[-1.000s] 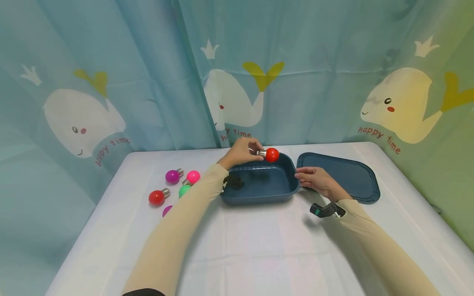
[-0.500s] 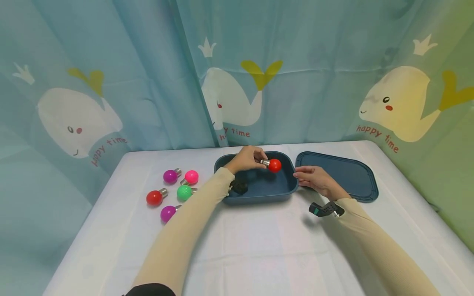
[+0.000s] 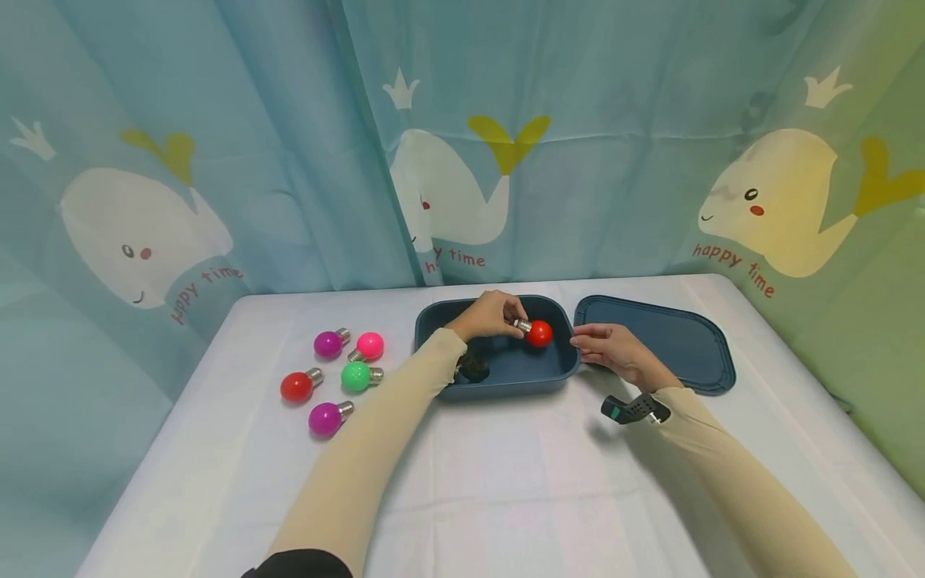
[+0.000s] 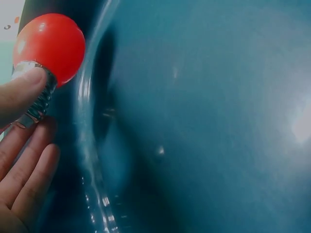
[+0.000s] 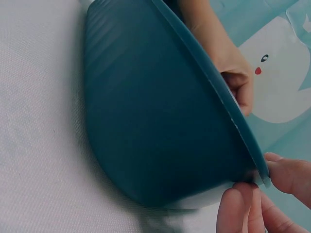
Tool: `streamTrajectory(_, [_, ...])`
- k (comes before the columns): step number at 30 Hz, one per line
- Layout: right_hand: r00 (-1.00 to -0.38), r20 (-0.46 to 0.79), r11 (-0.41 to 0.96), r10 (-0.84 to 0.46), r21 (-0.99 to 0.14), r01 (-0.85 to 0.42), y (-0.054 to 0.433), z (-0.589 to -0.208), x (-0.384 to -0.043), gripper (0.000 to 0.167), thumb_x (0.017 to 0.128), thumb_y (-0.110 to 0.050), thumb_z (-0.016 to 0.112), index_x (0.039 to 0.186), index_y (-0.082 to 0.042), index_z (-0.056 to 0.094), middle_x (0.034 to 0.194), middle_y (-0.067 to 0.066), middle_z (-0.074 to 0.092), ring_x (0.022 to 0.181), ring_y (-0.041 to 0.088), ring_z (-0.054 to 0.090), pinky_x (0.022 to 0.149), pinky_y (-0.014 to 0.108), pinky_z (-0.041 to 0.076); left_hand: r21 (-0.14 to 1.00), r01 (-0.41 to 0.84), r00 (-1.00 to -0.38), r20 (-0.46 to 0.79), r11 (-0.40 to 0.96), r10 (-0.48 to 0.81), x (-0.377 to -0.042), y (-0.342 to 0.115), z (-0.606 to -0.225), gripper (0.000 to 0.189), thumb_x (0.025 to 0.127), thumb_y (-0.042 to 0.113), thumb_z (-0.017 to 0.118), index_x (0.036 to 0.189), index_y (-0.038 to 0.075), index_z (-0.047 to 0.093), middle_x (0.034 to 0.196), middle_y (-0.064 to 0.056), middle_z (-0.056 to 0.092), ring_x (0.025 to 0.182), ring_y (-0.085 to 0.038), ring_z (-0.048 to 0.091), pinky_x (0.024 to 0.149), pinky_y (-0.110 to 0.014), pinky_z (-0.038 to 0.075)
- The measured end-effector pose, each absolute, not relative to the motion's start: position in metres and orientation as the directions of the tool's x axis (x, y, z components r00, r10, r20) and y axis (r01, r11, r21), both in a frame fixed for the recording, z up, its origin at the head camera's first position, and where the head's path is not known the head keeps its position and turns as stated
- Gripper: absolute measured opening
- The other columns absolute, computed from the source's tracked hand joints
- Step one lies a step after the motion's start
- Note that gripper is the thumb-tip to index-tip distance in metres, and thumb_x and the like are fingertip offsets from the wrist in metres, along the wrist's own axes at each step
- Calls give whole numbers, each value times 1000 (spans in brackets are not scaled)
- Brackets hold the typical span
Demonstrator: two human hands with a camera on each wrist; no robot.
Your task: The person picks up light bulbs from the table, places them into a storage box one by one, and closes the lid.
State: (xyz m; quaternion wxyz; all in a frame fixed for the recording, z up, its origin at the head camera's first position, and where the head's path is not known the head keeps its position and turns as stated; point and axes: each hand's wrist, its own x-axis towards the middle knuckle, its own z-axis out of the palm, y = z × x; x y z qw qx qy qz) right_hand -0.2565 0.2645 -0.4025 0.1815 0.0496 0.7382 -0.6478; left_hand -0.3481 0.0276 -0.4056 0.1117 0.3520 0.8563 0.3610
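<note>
My left hand (image 3: 493,315) reaches into a dark blue box (image 3: 506,389) and pinches a red light bulb (image 3: 539,334) by its silver screw base. In the left wrist view the thumb lies on the base of the bulb (image 4: 51,46), and the fingers curve beneath it. At the box's right end, my right hand (image 3: 610,350) pinches the rim between thumb and fingers. The right wrist view shows the thumb on one side of the box (image 5: 160,107) rim and the fingers (image 5: 232,208) on the other.
Left of the box lie two purple bulbs (image 3: 328,344), a pink bulb (image 3: 371,345), a green bulb (image 3: 356,376) and another red bulb (image 3: 297,387). A dark blue lid (image 3: 672,345) lies to the right. A whale-print curtain (image 3: 607,201) hangs behind the white-covered table (image 3: 506,482).
My left hand has lowered the red bulb from above the rim into the box and moved slightly right. The right hand keeps its hold on the rim.
</note>
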Motion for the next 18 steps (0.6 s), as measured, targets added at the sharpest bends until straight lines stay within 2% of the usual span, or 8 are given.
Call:
streamTrajectory(5, [-929, -333, 163, -159, -937, 308, 264, -403, -257, 49, 91, -12, 60, 131, 9, 42, 84, -12, 65, 77, 3, 63, 75, 16, 55, 687, 519, -727, 41, 509, 685, -349, 31, -408, 19, 75, 8, 78, 92, 4, 69, 94, -10, 71, 81, -16, 66, 75, -19, 53])
streamTrajectory(18, [-933, -314, 116, -178, -948, 296, 266, -404, -257, 35, 90, -9, 62, 121, 4, 51, 83, -12, 67, 76, 3, 64, 73, 16, 55, 647, 522, -732, 5, 556, 681, -356, 32, -418, 22, 73, 11, 80, 92, 5, 71, 94, -8, 72, 84, -17, 67, 74, -19, 54])
